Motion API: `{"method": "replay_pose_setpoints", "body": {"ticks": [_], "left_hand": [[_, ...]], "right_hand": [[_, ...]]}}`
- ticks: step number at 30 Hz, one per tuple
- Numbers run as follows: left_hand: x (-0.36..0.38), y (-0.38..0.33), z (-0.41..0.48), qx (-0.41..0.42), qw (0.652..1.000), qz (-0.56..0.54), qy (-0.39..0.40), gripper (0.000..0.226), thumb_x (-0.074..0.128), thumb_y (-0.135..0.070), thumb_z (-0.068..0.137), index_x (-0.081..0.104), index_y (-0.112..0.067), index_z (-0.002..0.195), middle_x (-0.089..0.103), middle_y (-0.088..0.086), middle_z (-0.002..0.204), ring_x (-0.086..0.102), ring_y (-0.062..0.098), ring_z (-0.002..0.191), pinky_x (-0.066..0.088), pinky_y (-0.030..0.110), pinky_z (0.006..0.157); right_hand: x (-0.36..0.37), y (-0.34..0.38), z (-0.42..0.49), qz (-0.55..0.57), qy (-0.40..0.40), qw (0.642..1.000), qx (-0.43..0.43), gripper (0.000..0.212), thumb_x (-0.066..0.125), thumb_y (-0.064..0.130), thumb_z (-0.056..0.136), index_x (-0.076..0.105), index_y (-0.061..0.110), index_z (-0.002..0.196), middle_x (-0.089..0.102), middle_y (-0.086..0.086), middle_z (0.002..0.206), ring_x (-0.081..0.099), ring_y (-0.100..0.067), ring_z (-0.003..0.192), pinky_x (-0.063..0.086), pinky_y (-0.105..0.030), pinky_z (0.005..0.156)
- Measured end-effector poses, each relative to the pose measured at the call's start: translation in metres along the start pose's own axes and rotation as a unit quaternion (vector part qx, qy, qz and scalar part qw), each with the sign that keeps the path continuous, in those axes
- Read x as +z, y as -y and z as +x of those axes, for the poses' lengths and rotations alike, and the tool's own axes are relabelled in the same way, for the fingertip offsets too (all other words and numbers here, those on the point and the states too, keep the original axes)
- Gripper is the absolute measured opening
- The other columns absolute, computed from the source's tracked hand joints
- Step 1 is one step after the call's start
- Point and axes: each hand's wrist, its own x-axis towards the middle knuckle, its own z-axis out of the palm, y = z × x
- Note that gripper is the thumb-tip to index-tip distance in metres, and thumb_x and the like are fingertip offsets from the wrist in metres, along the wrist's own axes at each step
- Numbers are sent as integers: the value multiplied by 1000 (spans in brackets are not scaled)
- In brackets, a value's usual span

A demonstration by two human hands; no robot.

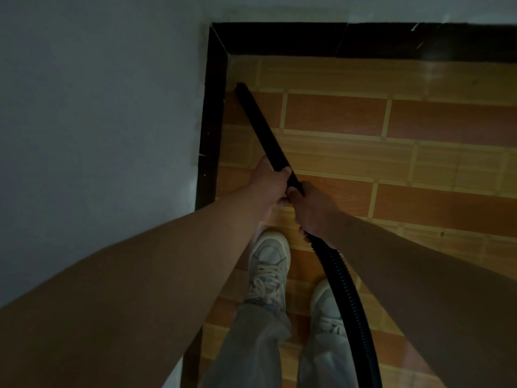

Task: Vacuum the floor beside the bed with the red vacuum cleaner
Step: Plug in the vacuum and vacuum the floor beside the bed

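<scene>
A black vacuum wand (260, 127) slants from my hands down to the far left corner of the tiled floor (363, 158), its tip close to the black skirting. My left hand (270, 182) is wrapped around the wand's upper part. Just behind it my right hand (310, 211) grips the wand where the ribbed black hose (344, 292) begins. The hose runs back past my right shoe and out of the bottom of the view. The red vacuum body and the bed are not in view.
A grey wall (98, 107) fills the left side, edged by black skirting (212, 121) that also runs along the far wall (363, 39). My two white sneakers (270, 271) stand on the orange and tan tiles below my hands.
</scene>
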Motion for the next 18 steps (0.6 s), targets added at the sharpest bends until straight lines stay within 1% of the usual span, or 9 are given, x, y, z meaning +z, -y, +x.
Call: {"method": "replay_pose_setpoints", "body": {"ticks": [2, 4, 5, 7, 9, 12, 13, 16, 18], "left_hand": [[0, -3, 1, 5, 1000, -1, 5, 28, 55, -12, 104, 42, -35, 113, 63, 10, 123, 67, 25, 105, 62, 49, 82], [0, -3, 0, 13, 1000, -1, -1, 28, 54, -12, 105, 41, -35, 113, 64, 11, 121, 66, 21, 92, 62, 43, 73], [1, -1, 0, 17, 1000, 0, -7, 27, 54, -13, 105, 41, -35, 113, 64, 11, 120, 66, 21, 88, 62, 41, 71], [1, 4, 1, 21, 1000, -4, -15, 25, 54, -14, 105, 42, -35, 112, 65, 11, 119, 69, 24, 92, 63, 44, 75], [1, 7, 0, 20, 1000, -14, -12, 28, 54, -15, 105, 43, -37, 117, 65, 10, 121, 70, 25, 99, 63, 46, 79], [1, 6, 1, 19, 1000, -16, -3, 38, 54, -15, 105, 44, -33, 136, 64, 7, 122, 68, 23, 101, 62, 45, 82], [1, 5, 1, 18, 1000, -12, -2, 39, 55, -15, 105, 44, -32, 138, 63, 6, 122, 67, 22, 102, 61, 46, 84], [0, 2, 2, 16, 1000, -13, -2, 33, 55, -16, 104, 45, -37, 128, 64, 8, 124, 68, 23, 102, 61, 50, 87], [-1, -1, 4, 17, 1000, -12, 3, 42, 55, -17, 104, 43, -38, 139, 65, 8, 125, 68, 22, 100, 61, 47, 85]], "right_hand": [[0, 0, 1, 15, -2, 1000, -3, 35, 36, 44, 104, 52, 18, 123, 62, -14, 94, 57, -26, 71, 50, -37, 66], [-2, 1, 1, 25, 3, 1000, -3, 34, 36, 43, 104, 53, 19, 121, 59, -9, 84, 56, -24, 62, 48, -34, 56], [-3, 2, 0, 25, 7, 1000, -2, 33, 37, 43, 104, 53, 20, 122, 57, -7, 81, 56, -24, 61, 48, -33, 54], [-5, 3, 0, 17, 13, 1000, -2, 33, 37, 43, 104, 52, 20, 122, 56, -5, 79, 56, -23, 60, 48, -33, 53], [-4, 3, -1, 14, 9, 1000, -4, 32, 36, 42, 105, 52, 19, 121, 55, -3, 76, 55, -21, 58, 47, -31, 51], [-3, 2, -1, 9, -2, 1000, -6, 32, 35, 42, 105, 52, 19, 121, 55, -4, 77, 55, -22, 60, 47, -32, 51], [-3, 3, -1, 7, -4, 1000, -8, 32, 35, 42, 105, 52, 18, 120, 55, -4, 77, 55, -21, 60, 46, -32, 51], [-2, 4, 1, 20, -5, 1000, -4, 33, 35, 43, 105, 53, 18, 117, 55, -5, 78, 55, -21, 60, 46, -31, 50], [0, 6, 2, 30, -15, 999, -4, 34, 35, 43, 105, 53, 18, 118, 55, -5, 79, 55, -21, 60, 46, -30, 48]]}}
